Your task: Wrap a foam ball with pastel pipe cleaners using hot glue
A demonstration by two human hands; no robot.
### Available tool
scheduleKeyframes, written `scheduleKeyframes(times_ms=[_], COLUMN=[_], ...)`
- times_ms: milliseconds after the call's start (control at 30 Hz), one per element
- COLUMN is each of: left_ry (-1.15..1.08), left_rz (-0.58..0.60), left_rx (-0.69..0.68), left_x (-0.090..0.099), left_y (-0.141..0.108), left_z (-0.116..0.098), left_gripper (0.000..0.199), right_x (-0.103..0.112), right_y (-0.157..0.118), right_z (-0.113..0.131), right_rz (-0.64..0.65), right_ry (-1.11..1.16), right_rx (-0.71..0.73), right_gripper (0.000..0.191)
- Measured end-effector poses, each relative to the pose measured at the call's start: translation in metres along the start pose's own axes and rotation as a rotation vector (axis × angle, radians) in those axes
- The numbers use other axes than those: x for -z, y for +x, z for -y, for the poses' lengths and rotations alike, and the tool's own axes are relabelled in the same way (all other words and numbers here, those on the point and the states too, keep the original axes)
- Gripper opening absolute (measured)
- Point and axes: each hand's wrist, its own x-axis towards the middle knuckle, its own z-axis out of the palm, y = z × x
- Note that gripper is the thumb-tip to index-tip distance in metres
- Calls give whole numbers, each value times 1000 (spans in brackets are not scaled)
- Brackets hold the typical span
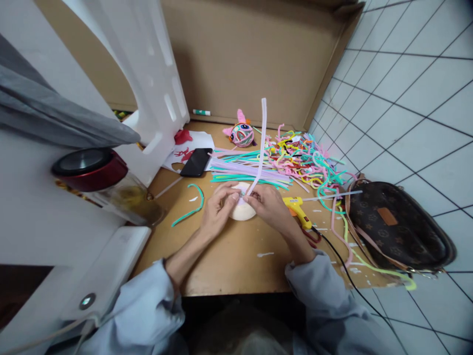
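Observation:
A round cream-white piece [244, 212] with a pale lilac middle lies between my hands over the table. My left hand [220, 207] has its thumb and fingers closed on the left side of this piece. My right hand [268, 202] pinches the lower end of a long lilac pipe cleaner [263, 133] against the piece's middle. The pipe cleaner rises upward and leans slightly right. Where the fingertips meet, the detail is too small to make out.
Straight pipe cleaners [251, 170] and a tangled pile [306, 158] lie behind my hands. A yellow glue gun [301, 212], its cord and a brown bag [399, 222] are right; a phone [197, 162], green pipe cleaner [201, 199] and bottle [136, 197] are left.

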Motion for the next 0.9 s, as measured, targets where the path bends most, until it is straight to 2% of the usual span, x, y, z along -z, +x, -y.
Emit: scheduleKeyframes(times_ms=[200,333,533,633,900], left_ry=[-81,-92,-101,-96,-85], left_rz=[-36,-55,-34,-29,-10], left_rx=[72,94,86,71,54], left_x=[-4,-3,-1,-1,0], left_y=[2,3,3,4,4], left_z=[0,0,0,1,1], left_gripper=[21,21,23,24,25], right_x=[-1,-1,-1,-3,-15], right_y=[-1,-1,0,3,14], right_z=[1,-2,-12,-15,-22], right_rz=[-1,5,-14,-35,-111], right_ry=[7,147,380,451,475], right_rx=[4,-48,-26,-59,-127], right_gripper=[15,16,21,23,26])
